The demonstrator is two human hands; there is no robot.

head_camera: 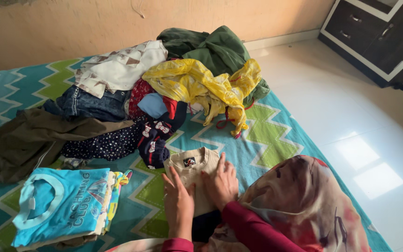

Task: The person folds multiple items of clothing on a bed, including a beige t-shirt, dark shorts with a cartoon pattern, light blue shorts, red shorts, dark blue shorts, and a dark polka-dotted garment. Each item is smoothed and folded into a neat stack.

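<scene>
A small beige shirt [193, 164] with a dark patch at the neck lies folded on the zigzag-patterned bedspread [267, 135] in front of me. My left hand [178, 201] rests flat on its lower left part, fingers together and stretched. My right hand [221, 181] presses flat on its right side. Both sleeves are dark red. A floral scarf [304, 200] hangs over my right arm.
A stack of folded clothes topped by a light blue shirt [59, 205] sits at the left. Behind lies a heap of unfolded clothes: yellow cloth [201, 84], green garment [215, 46], jeans [89, 105], brown garment [29, 137]. White floor tiles and a dark cabinet [374, 32] are at the right.
</scene>
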